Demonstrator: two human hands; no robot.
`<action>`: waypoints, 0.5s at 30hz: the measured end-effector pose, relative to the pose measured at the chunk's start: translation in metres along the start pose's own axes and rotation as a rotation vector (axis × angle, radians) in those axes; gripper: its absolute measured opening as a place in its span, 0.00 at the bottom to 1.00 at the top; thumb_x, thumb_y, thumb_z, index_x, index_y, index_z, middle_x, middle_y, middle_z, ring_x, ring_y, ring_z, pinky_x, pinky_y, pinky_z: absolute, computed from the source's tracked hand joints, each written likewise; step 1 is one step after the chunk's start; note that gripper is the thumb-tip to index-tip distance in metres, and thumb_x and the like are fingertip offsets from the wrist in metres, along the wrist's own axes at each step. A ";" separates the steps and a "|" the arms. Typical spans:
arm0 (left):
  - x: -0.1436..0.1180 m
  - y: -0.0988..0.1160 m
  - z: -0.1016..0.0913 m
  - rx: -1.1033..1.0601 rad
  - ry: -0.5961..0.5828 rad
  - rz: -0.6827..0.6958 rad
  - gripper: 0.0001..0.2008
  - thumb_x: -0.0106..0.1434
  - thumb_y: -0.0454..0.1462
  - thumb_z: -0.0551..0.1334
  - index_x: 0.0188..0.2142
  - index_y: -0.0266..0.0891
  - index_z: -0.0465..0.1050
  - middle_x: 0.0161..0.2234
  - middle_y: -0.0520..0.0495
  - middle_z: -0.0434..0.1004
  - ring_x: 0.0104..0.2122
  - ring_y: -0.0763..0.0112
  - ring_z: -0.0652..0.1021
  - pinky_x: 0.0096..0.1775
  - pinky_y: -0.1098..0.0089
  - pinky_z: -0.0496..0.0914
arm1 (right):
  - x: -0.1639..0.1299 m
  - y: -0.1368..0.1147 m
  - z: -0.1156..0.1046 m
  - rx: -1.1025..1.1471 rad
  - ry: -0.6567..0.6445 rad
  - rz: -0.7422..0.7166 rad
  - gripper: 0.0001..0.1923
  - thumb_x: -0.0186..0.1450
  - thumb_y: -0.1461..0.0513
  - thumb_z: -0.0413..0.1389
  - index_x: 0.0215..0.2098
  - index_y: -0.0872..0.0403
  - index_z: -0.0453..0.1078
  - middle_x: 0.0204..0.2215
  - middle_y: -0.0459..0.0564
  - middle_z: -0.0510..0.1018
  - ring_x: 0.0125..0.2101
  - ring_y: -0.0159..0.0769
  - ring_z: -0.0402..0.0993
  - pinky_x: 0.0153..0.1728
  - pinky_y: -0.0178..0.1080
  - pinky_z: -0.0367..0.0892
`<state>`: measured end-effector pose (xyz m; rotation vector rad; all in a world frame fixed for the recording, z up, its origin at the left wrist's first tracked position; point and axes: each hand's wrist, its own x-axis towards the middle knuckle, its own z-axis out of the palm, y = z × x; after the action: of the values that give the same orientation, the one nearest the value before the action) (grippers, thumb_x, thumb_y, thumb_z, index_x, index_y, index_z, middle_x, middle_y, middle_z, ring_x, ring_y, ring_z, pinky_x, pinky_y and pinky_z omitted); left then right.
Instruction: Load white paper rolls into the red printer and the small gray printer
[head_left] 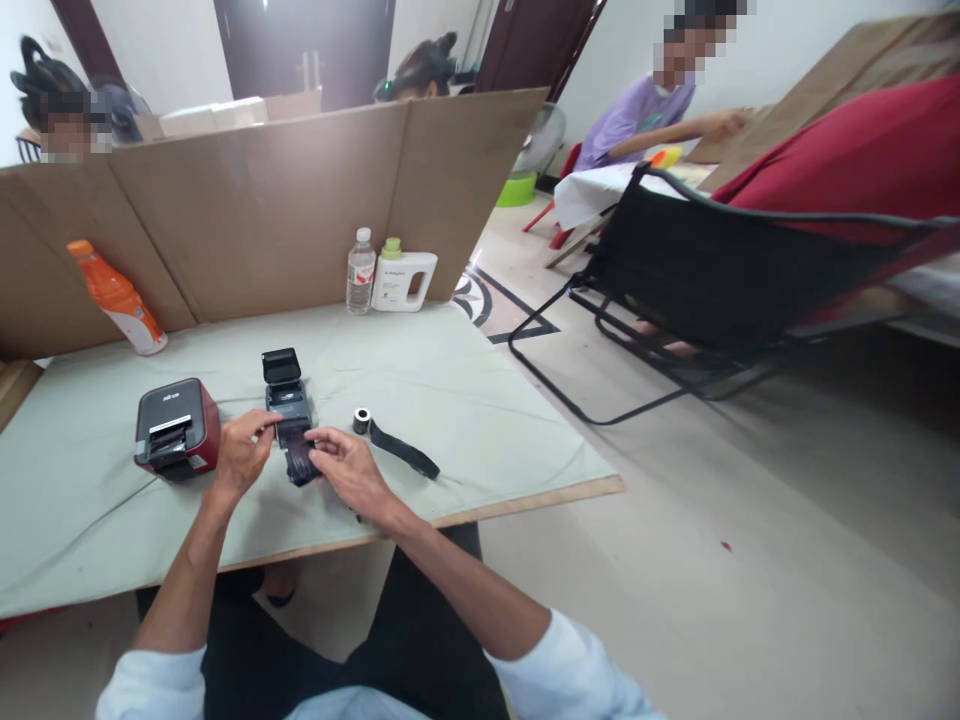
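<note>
A small black device like a label printer (289,403) lies on the table, its lid (281,366) raised. Folds of a dark, shiny strip (302,464) hang over its near end. My left hand (244,447) is closed, thumb and finger pinching at the strip's upper left edge where it meets the device. From the other side, the fingers of my right hand (349,470) are pinched on the strip's right edge. Right of them lies a small roll (361,420) beside a length of black tape (405,454). A red and black printer (178,428) stands left of my left hand.
A cardboard screen (262,215) borders the table's far side. Before it stand an orange bottle (120,298), leaning, a water bottle (361,272) and a white jug (405,280). A black folding chair (697,270) is to the right. Other people sit beyond the screen and at right.
</note>
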<state>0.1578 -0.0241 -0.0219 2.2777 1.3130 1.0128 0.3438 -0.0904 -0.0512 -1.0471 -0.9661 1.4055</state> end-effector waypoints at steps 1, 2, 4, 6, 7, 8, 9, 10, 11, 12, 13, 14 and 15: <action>0.012 -0.009 0.003 0.011 0.006 -0.013 0.13 0.65 0.34 0.58 0.39 0.43 0.84 0.41 0.45 0.87 0.41 0.63 0.84 0.49 0.64 0.76 | 0.014 -0.001 0.001 -0.031 -0.011 -0.010 0.16 0.56 0.59 0.63 0.42 0.55 0.77 0.29 0.45 0.78 0.27 0.31 0.74 0.24 0.31 0.69; 0.024 -0.018 0.006 0.019 0.014 -0.026 0.13 0.64 0.33 0.58 0.39 0.42 0.84 0.41 0.45 0.87 0.41 0.63 0.83 0.49 0.64 0.76 | 0.028 -0.001 0.002 -0.062 -0.011 -0.018 0.13 0.56 0.60 0.62 0.40 0.55 0.78 0.29 0.46 0.79 0.27 0.31 0.74 0.25 0.31 0.70; 0.045 -0.035 0.015 0.028 0.041 -0.056 0.14 0.63 0.32 0.58 0.37 0.42 0.84 0.41 0.44 0.87 0.41 0.63 0.83 0.48 0.64 0.76 | 0.056 -0.001 0.003 -0.147 -0.005 -0.018 0.09 0.57 0.63 0.60 0.36 0.56 0.79 0.26 0.45 0.79 0.25 0.30 0.73 0.26 0.31 0.71; 0.062 -0.050 0.025 0.046 0.052 -0.079 0.14 0.61 0.31 0.58 0.36 0.43 0.84 0.41 0.45 0.87 0.42 0.62 0.82 0.48 0.63 0.76 | 0.080 0.001 0.004 -0.227 0.012 -0.011 0.09 0.56 0.66 0.57 0.33 0.56 0.79 0.23 0.43 0.78 0.23 0.29 0.71 0.26 0.31 0.71; 0.069 -0.057 0.029 0.062 0.056 -0.086 0.14 0.60 0.30 0.58 0.35 0.43 0.84 0.40 0.45 0.87 0.43 0.62 0.82 0.50 0.62 0.75 | 0.089 0.002 0.004 -0.256 0.023 -0.007 0.10 0.56 0.67 0.56 0.32 0.55 0.79 0.22 0.43 0.78 0.22 0.29 0.71 0.26 0.31 0.71; 0.074 -0.063 0.034 0.081 0.060 -0.092 0.15 0.59 0.30 0.59 0.34 0.43 0.85 0.40 0.45 0.86 0.43 0.61 0.81 0.51 0.61 0.75 | 0.097 0.004 0.004 -0.276 0.033 -0.003 0.10 0.56 0.68 0.56 0.32 0.55 0.79 0.22 0.43 0.78 0.22 0.29 0.71 0.26 0.31 0.71; 0.078 -0.069 0.038 0.098 0.065 -0.098 0.15 0.58 0.29 0.59 0.34 0.43 0.85 0.40 0.45 0.86 0.44 0.61 0.81 0.52 0.60 0.74 | 0.104 0.007 0.003 -0.289 0.043 0.001 0.11 0.56 0.68 0.55 0.32 0.55 0.80 0.23 0.43 0.78 0.22 0.29 0.71 0.26 0.31 0.71; 0.081 -0.074 0.041 0.110 0.072 -0.105 0.15 0.57 0.29 0.59 0.33 0.44 0.85 0.41 0.45 0.86 0.44 0.60 0.81 0.53 0.59 0.74 | 0.108 0.009 0.002 -0.300 0.053 0.006 0.11 0.56 0.68 0.55 0.32 0.55 0.80 0.23 0.43 0.78 0.22 0.30 0.72 0.26 0.32 0.71; 0.083 -0.079 0.043 0.116 0.077 -0.113 0.15 0.57 0.29 0.59 0.33 0.44 0.85 0.41 0.45 0.86 0.44 0.60 0.80 0.53 0.59 0.74 | 0.112 0.012 0.002 -0.309 0.060 0.013 0.11 0.56 0.68 0.56 0.33 0.55 0.80 0.23 0.43 0.79 0.23 0.31 0.72 0.27 0.32 0.72; 0.084 -0.083 0.045 0.113 0.077 -0.121 0.15 0.57 0.29 0.59 0.34 0.44 0.85 0.41 0.45 0.85 0.44 0.60 0.80 0.52 0.60 0.74 | 0.114 0.015 0.001 -0.316 0.061 0.019 0.11 0.56 0.68 0.56 0.33 0.54 0.80 0.23 0.43 0.79 0.23 0.31 0.73 0.27 0.32 0.72; 0.085 -0.087 0.046 0.103 0.074 -0.131 0.15 0.57 0.30 0.59 0.34 0.44 0.85 0.41 0.45 0.85 0.44 0.60 0.80 0.50 0.60 0.75 | 0.116 0.018 0.000 -0.322 0.060 0.025 0.11 0.56 0.68 0.56 0.33 0.54 0.81 0.23 0.43 0.79 0.23 0.32 0.73 0.27 0.32 0.72; 0.085 -0.090 0.047 0.087 0.068 -0.140 0.15 0.57 0.30 0.59 0.34 0.44 0.85 0.40 0.45 0.85 0.44 0.60 0.80 0.49 0.61 0.75 | 0.116 0.020 -0.001 -0.325 0.054 0.029 0.12 0.56 0.68 0.57 0.34 0.54 0.81 0.23 0.43 0.79 0.24 0.32 0.74 0.27 0.32 0.72; 0.085 -0.092 0.048 0.070 0.059 -0.148 0.15 0.57 0.31 0.59 0.35 0.44 0.85 0.40 0.46 0.85 0.43 0.61 0.80 0.48 0.62 0.76 | 0.117 0.022 -0.002 -0.328 0.048 0.032 0.12 0.56 0.68 0.57 0.35 0.54 0.81 0.23 0.43 0.79 0.24 0.32 0.74 0.27 0.32 0.72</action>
<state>0.1625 0.0997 -0.0732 2.1780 1.5388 1.0044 0.3359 0.0240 -0.0825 -1.3358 -1.1748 1.2671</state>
